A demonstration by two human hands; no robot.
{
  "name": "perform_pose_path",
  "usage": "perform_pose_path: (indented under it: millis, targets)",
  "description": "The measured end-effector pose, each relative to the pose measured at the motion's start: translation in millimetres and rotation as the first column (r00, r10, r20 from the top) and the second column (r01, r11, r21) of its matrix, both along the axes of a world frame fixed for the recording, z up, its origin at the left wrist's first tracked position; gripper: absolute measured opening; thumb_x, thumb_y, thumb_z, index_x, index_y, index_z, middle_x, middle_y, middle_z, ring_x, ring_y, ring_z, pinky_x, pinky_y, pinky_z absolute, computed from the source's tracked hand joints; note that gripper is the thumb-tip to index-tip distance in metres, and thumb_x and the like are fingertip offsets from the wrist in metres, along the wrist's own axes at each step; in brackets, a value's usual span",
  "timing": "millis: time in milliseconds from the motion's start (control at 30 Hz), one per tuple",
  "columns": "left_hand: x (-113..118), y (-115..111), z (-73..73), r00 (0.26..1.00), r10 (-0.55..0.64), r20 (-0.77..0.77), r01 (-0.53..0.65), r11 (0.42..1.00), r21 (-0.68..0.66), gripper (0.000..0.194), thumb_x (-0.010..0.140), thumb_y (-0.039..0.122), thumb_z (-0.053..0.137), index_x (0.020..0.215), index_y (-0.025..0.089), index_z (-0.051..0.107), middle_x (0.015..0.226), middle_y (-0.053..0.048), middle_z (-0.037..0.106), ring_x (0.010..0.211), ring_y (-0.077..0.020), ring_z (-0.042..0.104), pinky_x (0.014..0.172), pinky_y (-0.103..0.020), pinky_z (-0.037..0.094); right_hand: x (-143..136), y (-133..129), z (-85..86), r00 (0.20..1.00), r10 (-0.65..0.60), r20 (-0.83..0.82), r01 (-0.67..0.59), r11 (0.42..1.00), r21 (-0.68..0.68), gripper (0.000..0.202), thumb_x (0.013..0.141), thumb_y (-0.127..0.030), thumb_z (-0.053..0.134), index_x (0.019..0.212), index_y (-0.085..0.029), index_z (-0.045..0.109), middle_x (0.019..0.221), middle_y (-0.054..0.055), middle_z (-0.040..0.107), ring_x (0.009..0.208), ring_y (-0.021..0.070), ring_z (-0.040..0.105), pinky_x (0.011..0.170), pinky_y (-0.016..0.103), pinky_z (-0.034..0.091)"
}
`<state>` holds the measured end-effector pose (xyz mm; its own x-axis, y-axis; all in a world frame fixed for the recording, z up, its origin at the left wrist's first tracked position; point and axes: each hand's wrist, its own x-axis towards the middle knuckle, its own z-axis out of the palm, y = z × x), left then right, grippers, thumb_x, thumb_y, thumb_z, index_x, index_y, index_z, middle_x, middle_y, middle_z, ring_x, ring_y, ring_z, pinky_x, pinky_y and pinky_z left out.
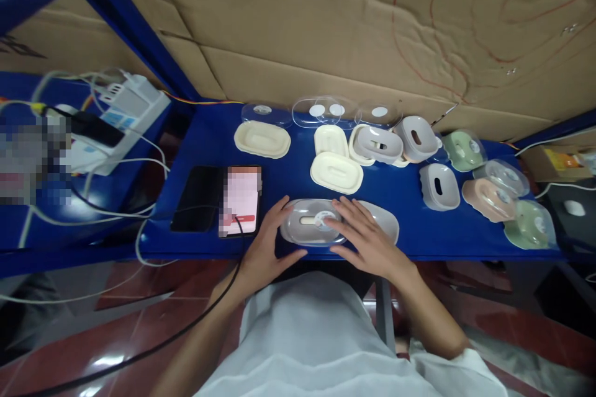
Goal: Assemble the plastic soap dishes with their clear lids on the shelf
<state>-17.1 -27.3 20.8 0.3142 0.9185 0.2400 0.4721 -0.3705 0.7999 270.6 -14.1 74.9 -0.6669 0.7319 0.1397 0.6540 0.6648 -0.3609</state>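
Observation:
A grey oval container with a clear lid (308, 231) lies at the front edge of the blue table, a round white sticker on its right part. My left hand (274, 237) is at its left end, thumb and fingers apart. From the right, my right hand (363, 232) reaches over the lid with spread fingers near the sticker. Partly behind that hand is another pale grey oval piece (386, 220). Beyond them lie cream oval pieces (336, 172) and, farther right, a grey box with a slot (439, 187).
Two phones, one dark (195, 198) and one lit (241, 198), lie left of my hands. Clear lids (267, 114) line the back by the cardboard wall. Green and peach containers (488, 200) stand at the right. A power strip (125, 118) with cables is at the far left; a black cable crosses my left arm.

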Motion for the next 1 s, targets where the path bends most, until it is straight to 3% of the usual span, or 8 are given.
perform_pose_path:
  millis: [167,400,600,767,867,1000]
  targets:
    - [2.2,0.7,-1.0,0.998,-0.006,-0.067,0.008,1.0,0.028,0.072,0.098,0.04,0.077,0.161,0.035,0.043,0.17,-0.014,0.041,0.158,-0.0346,0.045,0.127,-0.057,0.044,-5.0,7.1,-1.6,0.997,0.023,0.078,-0.022,1.0,-0.006,0.061,0.111,-0.035,0.053,0.169,-0.034,0.034,0.178,0.002,0.031,0.166,0.028,0.026,0.135,0.061,0.029]
    - [3.1,1.2,-6.8,0.998,0.056,-0.013,-0.055,0.998,0.041,0.071,0.097,0.038,0.078,0.16,0.034,0.044,0.165,-0.014,0.05,0.152,-0.0331,0.052,0.126,-0.058,0.045,-3.7,3.9,-5.2,0.998,-0.011,0.065,0.01,1.0,0.017,0.064,0.112,-0.033,0.05,0.172,-0.034,0.026,0.176,0.007,0.035,0.164,0.028,0.033,0.132,0.058,0.036]
    - [2.4,-1.0,-11.5,0.999,0.047,-0.001,-0.046,0.993,0.11,0.064,0.096,0.036,0.079,0.153,0.031,0.05,0.163,-0.014,0.051,0.15,-0.0315,0.054,0.125,-0.055,0.047,-5.2,-0.5,-5.8,0.995,0.004,0.104,-0.012,0.997,0.082,0.06,0.112,-0.03,0.051,0.169,-0.034,0.036,0.177,0.005,0.033,0.166,0.0296,0.025,0.133,0.056,0.035]
    - [4.3,-1.3,-14.0,0.997,0.071,0.005,-0.071,0.99,0.123,0.061,0.094,0.036,0.08,0.149,0.029,0.053,0.16,-0.013,0.054,0.148,-0.0308,0.057,0.125,-0.055,0.047,4.3,2.4,-15.5,0.996,0.018,0.087,-0.035,0.978,0.204,0.061,0.109,-0.041,0.057,0.167,-0.028,0.04,0.174,0.01,0.038,0.162,0.03,0.037,0.132,0.056,0.035]
    - [5.3,-2.0,-13.0,0.997,0.077,0.009,-0.077,0.99,0.117,0.06,0.094,0.035,0.08,0.147,0.028,0.054,0.16,-0.013,0.054,0.148,-0.031,0.056,0.126,-0.054,0.045,28.3,8.0,-25.4,0.999,-0.043,-0.002,0.041,0.934,0.356,0.056,0.108,-0.045,0.059,0.16,-0.024,0.051,0.162,0.013,0.056,0.149,0.029,0.056,0.125,0.051,0.045]
    - [5.8,-2.0,-10.8,0.997,0.074,0.009,-0.075,0.993,0.092,0.06,0.094,0.034,0.08,0.147,0.027,0.054,0.16,-0.013,0.054,0.15,-0.0304,0.055,0.127,-0.054,0.044,77.9,21.0,-31.9,0.95,-0.263,-0.169,0.312,0.828,0.466,0.04,0.11,-0.043,0.051,0.139,-0.022,0.069,0.14,0.013,0.073,0.127,0.0296,0.071,0.111,0.05,0.053]
